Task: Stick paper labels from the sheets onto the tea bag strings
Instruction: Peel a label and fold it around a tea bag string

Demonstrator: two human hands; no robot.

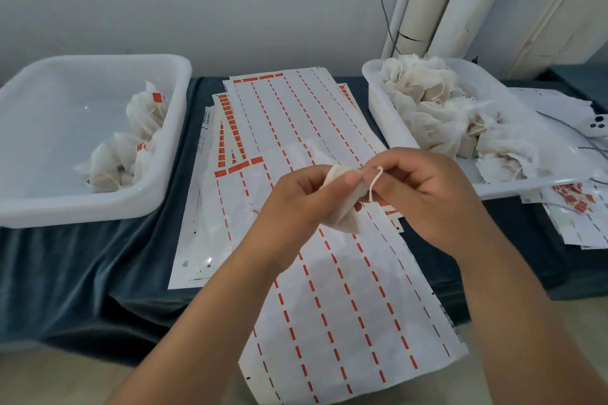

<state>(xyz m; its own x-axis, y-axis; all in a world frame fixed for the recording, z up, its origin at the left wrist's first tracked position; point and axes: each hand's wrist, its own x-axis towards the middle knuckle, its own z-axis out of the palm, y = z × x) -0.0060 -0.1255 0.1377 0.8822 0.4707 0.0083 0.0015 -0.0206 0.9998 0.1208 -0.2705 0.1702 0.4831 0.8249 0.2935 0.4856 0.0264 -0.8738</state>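
The left hand (296, 204), fingers curled, gripped a tea bag (345, 217) above the sheets (345, 306) on the tabletop (82, 256); the right hand (431, 197) pinched its string (373, 186) between its fingers.

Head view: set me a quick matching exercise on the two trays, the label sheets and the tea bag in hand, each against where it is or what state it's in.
Things
1. left tray
2. right tray
3. label sheets
4. tea bag

Places and states
A. held by the left hand, its string pinched by the right hand
B. holds bags with red labels
C. heaped with bags, no labels visible
D. spread on the dark cloth between the trays

Pairs: 1-B, 2-C, 3-D, 4-A.
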